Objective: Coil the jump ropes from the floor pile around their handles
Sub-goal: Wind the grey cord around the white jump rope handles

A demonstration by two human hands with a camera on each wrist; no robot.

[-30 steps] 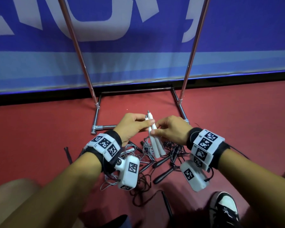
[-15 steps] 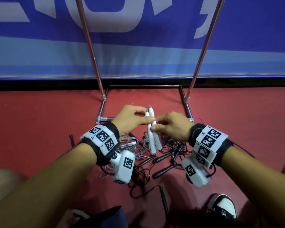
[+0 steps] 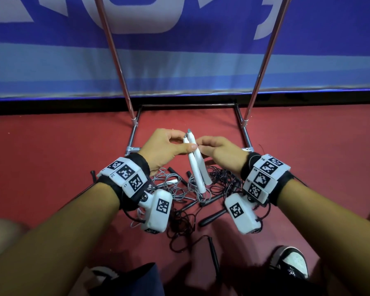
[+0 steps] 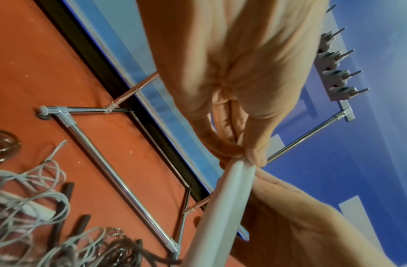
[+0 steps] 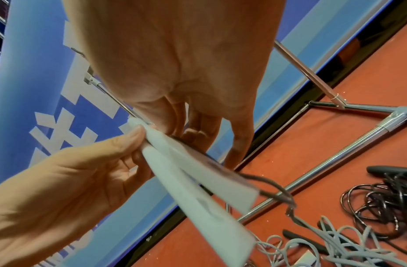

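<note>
Head view shows your left hand (image 3: 162,149) and right hand (image 3: 220,152) both pinching the two white handles (image 3: 198,167) together, nothing wound on them. The tangled pile (image 3: 190,195) on the floor (image 3: 51,157) looks uncoiled, so nearly everything remains.

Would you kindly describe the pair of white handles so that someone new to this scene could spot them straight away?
Start at the chrome rack frame standing on the red floor before the blue banner. Just in front of it, above the tangled rope pile, the left hand and right hand pinch the white handles together near their upper ends. Unlike the black handles lying on the floor, these are white and held up.
</note>
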